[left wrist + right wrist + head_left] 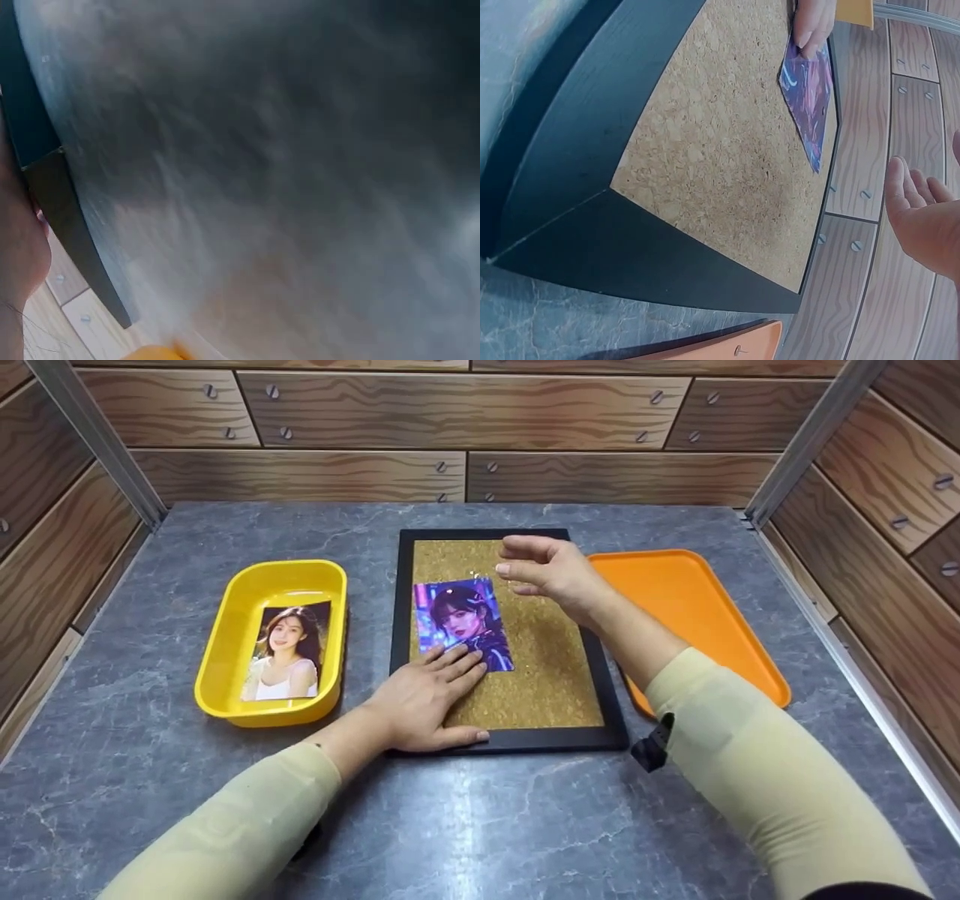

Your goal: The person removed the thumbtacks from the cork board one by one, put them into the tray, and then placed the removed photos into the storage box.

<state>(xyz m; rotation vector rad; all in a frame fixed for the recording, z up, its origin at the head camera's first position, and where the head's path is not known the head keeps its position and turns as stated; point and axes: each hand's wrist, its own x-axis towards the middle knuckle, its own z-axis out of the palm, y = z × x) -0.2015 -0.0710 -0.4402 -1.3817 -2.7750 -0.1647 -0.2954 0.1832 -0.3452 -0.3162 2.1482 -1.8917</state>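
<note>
In the head view, the left hand (424, 701) lies flat with straight fingers on a shiny purple-and-blue paper photo (457, 611), on a brown cork board with a black frame (555, 682). The right hand (551, 574) hangs above the board, fingers loosely bent. A yellow plastic tub (225, 637) with a second photo (287, 652) sits left; a flat orange tray (697, 607) sits right. The left wrist view is mostly blurry grey tabletop (262, 187). Only the right wrist view shows a small thin thing (739, 351), maybe a pin, at the tray.
</note>
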